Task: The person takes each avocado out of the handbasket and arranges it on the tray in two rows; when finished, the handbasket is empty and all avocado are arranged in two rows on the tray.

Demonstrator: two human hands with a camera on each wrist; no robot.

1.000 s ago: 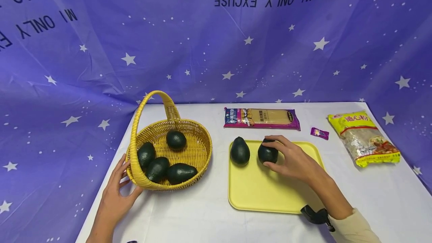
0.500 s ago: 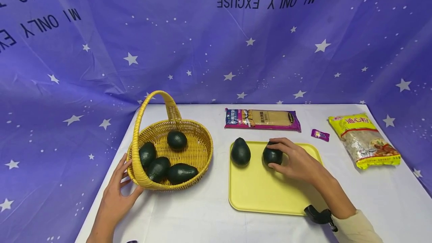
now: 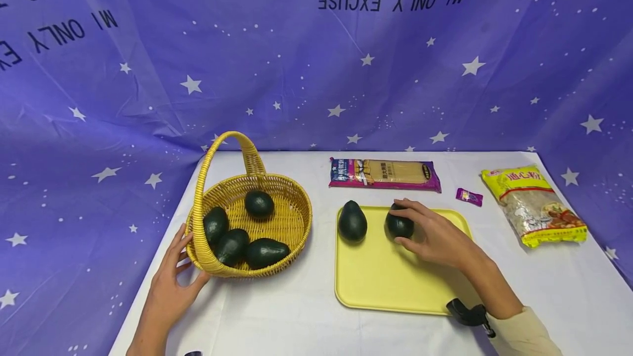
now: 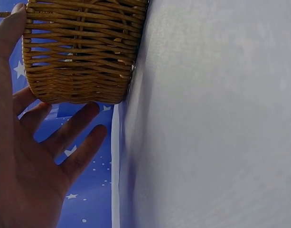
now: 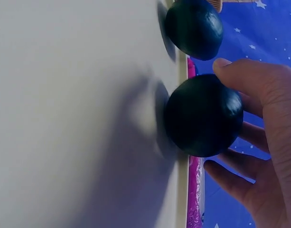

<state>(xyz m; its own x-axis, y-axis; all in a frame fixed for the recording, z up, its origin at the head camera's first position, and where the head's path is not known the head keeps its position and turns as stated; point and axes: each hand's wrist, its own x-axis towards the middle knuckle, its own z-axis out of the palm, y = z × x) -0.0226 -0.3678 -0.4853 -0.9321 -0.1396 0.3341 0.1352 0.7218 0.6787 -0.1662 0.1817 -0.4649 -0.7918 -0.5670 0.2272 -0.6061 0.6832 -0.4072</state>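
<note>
In the head view my right hand holds a dark green avocado at the back of the yellow tray. The right wrist view has the thumb at one side of this avocado and the fingers partly hidden behind it. Beside it on the tray lies a second avocado. My left hand touches the outer wall of the yellow wicker basket with thumb and spread fingers. Several avocados lie inside the basket. In the left wrist view two fingers stand off the wickerwork.
Behind the tray lies a purple packet of noodles. A small purple wrapped sachet and a yellow bag of pasta lie to the right. The basket's tall handle arches up over its left side. A blue starry curtain hangs behind the table.
My right hand has shifted the avocado slightly to the right along the tray, away from the other one. The left hand and the basket stay in place.
</note>
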